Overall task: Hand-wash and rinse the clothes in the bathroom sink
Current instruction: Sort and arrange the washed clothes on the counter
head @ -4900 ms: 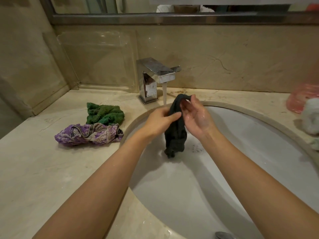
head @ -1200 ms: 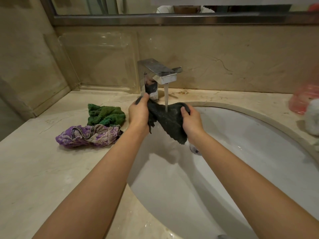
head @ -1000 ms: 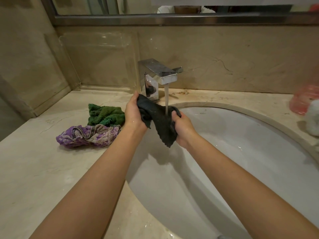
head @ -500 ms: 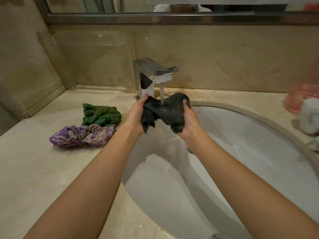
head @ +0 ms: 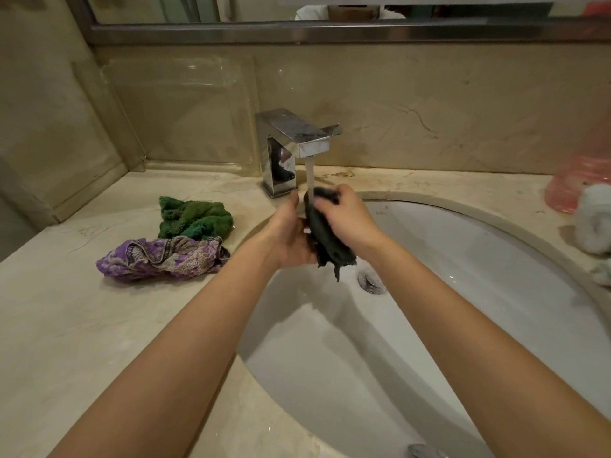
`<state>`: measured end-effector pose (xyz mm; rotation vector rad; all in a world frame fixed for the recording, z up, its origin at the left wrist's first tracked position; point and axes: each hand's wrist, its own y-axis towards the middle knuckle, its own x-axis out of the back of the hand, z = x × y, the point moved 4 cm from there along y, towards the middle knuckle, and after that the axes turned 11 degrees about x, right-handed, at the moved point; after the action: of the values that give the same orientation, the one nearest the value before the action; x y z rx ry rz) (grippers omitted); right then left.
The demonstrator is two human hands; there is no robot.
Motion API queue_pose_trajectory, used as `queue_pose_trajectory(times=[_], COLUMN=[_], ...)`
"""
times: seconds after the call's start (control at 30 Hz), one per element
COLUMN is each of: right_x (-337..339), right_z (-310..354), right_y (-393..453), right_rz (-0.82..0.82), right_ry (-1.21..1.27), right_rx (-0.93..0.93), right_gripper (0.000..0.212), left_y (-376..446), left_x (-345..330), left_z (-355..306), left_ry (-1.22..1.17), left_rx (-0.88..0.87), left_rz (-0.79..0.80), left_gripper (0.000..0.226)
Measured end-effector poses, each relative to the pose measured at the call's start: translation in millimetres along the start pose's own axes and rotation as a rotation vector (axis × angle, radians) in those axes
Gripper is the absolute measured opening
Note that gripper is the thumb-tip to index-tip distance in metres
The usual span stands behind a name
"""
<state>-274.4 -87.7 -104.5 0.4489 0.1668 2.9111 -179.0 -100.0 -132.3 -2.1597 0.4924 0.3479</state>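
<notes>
Both hands, left hand [head: 291, 238] and right hand [head: 347, 219], grip the dark cloth [head: 325, 241] under the tap [head: 297, 137]: rinsing; next, I judge, wringing.

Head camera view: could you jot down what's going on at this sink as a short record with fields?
place: bathroom counter with a white sink
tap: tap running, the stream landing on the cloth
being washed: dark cloth, bunched between both hands over the sink
left hand: left hand holds the cloth from the left
right hand: right hand grips its top, under the stream
waiting: green cloth and purple cloth on the counter, left of the sink, touching
drain: drain uncovered
</notes>
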Motion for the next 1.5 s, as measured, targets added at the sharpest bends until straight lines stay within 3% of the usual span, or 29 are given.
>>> queue_pose_trajectory(times=[0.07,0.2,0.27,0.33,0.4,0.47,0.53,0.6,0.67,0.73,0.8,0.87,1.0,1.07,1.2,1.33,1.5], right_x=[-5.5,-10.1,-4.4,4.5,3.6,-5.6,-18.9,-27.3,-30.9,-33.4,-33.5,-28.6,-18.1,-17.8,-18.9,-19.1,-22.0], right_z=[3.1,4.9,6.1,2.6,-9.2,-27.9,-38.1,-35.1,-37.0,-38.5,-41.3,-42.3,-38.5,-36.0,-27.2,-14.6,-7.6], right_y=[0.3,0.4,0.2,-1.3,-4.7,-9.9,-20.9,-27.4,-22.1,-16.9,-14.2,-15.1,-13.5,-12.7,-15.4,-11.8,-7.0], right_rz=[0.044,0.101,-0.036,-0.283,-0.399,-0.341,-0.186,-0.116,-0.154,-0.222,-0.281,-0.275,-0.291,-0.325,-0.307,-0.268,-0.248], right_ry=[-0.321,-0.333,-0.233,-0.168,-0.123,0.040,0.434,0.847,0.977,0.820,0.610,0.465,0.387,0.285,0.056,-0.175,-0.244], right_rx=[0.100,0.117,0.126,0.139,0.045,-0.208,-0.468,-0.555,-0.536,-0.480,-0.448,-0.417,-0.327,-0.299,-0.206,-0.096,0.065], right_gripper=[0.034,0.009,0.015,0.023,0.023,0.027,0.036,0.044,0.046,0.038,0.034,0.029,0.025,0.020,0.033,0.043,0.046], left_y=[0.0,0.4,0.2,-0.1,-2.6,-1.2,1.6,1.8,-1.2,-4.1,-4.7,-4.0,-5.0,-4.1,-4.4,-8.1,-11.8], left_x=[1.7,9.1,11.8,12.3,10.2,8.9,9.9,10.4,6.6,1.1,2.8,7.5,8.6,3.6,-0.8,2.6,1.9], left_z=[-0.2,-3.1,-4.2,-4.7,-4.2,-3.4,-4.4,-7.9,-11.0,-10.8,-11.7,-16.0,-18.7,-14.7,-8.8,-10.4,-8.6], left_ry=[-0.030,-0.097,-0.190,-0.244,-0.251,-0.277,-0.311,-0.325,-0.320,-0.209,0.045,0.183,0.246,0.418,0.704,0.654,0.605], left_rx=[0.018,-0.004,-0.009,-0.021,-0.041,-0.063,-0.099,-0.162,-0.246,-0.319,-0.383,-0.444,-0.443,-0.461,-0.460,-0.438,-0.403], left_rz=[-0.006,-0.098,-0.097,-0.094,-0.087,-0.042,-0.018,-0.031,-0.032,-0.110,-0.320,-0.430,-0.351,-0.408,-0.527,-0.502,-0.410], left_gripper=[0.071,0.057,0.056,0.058,0.059,0.061,0.064,0.059,0.045,0.034,0.026,0.029,0.031,0.031,0.035,0.033,0.034])
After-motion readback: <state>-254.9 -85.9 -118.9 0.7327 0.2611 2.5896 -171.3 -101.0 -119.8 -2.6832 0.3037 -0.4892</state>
